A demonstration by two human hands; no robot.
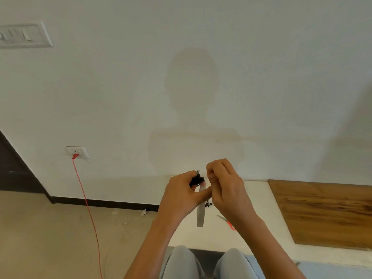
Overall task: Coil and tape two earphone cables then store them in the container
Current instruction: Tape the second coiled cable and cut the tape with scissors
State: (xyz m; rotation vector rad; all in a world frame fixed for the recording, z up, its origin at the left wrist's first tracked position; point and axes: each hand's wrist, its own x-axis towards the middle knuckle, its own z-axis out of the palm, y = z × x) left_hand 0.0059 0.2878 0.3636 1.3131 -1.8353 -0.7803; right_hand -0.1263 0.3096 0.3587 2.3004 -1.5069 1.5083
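Knees [181, 262] in pale jeans filled the bottom of the view, tucked at the near edge of a white tabletop [259, 196]. Both hands were raised above that tabletop, close together. The left hand [181, 196] had its grip closed around a black cable [197, 179] bunched into a tight coil, thumb stretched toward the other hand. The right hand [227, 188] had its fingers curled, the grip pinching at the top of a grey tape [200, 212] just beside the coil. The tape hung straight down between the wrists as a narrow band; whether it was a strip or a roll seen edge-on could not be told. Behind it, toward the far edge, a second small black earphone [208, 204] lay on the tabletop. Red-handled scissors [226, 221] lay near the middle, partly under the right wrist. A wood panel [326, 212] covered the right side of the tabletop. Off to the left, a red cord [88, 208] ran from a wall socket [77, 152] down across the floor [50, 238].
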